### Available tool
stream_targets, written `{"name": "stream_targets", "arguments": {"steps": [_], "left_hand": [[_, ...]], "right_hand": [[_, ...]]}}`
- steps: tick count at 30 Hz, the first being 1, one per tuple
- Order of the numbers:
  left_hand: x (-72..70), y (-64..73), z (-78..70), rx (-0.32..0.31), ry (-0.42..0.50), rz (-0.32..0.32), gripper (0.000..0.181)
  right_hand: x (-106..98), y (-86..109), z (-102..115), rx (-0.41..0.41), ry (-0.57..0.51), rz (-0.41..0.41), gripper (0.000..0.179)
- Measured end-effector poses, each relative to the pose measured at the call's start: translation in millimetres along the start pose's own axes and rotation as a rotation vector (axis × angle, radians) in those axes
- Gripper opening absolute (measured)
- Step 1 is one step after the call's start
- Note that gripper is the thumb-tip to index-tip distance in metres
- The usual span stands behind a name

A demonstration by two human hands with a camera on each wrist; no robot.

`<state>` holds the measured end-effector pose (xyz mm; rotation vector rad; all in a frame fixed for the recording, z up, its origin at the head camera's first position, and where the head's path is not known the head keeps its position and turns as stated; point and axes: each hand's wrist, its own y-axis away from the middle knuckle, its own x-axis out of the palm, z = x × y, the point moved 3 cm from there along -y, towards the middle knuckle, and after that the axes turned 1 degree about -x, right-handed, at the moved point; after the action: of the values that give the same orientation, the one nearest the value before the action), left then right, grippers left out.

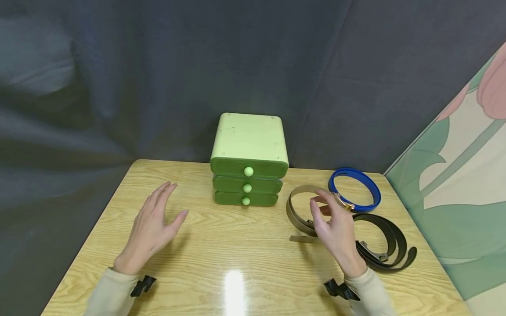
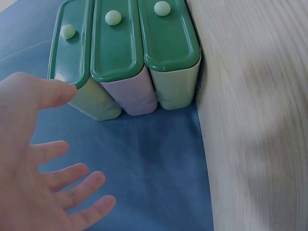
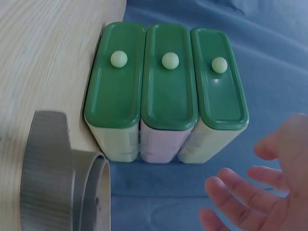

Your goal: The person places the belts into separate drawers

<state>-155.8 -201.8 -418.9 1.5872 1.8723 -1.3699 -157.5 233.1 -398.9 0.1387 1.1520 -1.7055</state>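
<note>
The left hand (image 1: 152, 228), fingers extended, and the right hand (image 1: 337, 230), fingers loosely bent, both hold nothing; the right appears over the tan belt (image 1: 294, 215), right of the drawers (image 1: 250, 138). With the blue belt (image 1: 376, 193) far right and the black belt (image 1: 401, 239) nearer, both close beside it, a hasty grasp might drag a neighbour along.

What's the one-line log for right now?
left hand: empty | right hand: empty, near tan belt | green drawers: closed | blue belt, black belt: looped on table
</note>
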Motion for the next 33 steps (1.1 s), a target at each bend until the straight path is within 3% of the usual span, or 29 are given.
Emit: {"name": "stream_targets", "arguments": {"steps": [11,25,33], "left_hand": [[12.3,-5.4,-3.8,0.015,0.015,0.020,0.071],[26.2,-14.0,-20.1,0.047,0.036,-0.019,0.072],[32.0,-16.9,-24.8,0.026,0.073,-0.019,0.072]], "right_hand": [[21,-2.9,13,-0.017,-0.039,0.056,0.030],[39,-9.0,26,-0.042,-0.102,0.096,0.032],[48,-14.9,30,-0.032,-0.137,0.099,0.035]]}}
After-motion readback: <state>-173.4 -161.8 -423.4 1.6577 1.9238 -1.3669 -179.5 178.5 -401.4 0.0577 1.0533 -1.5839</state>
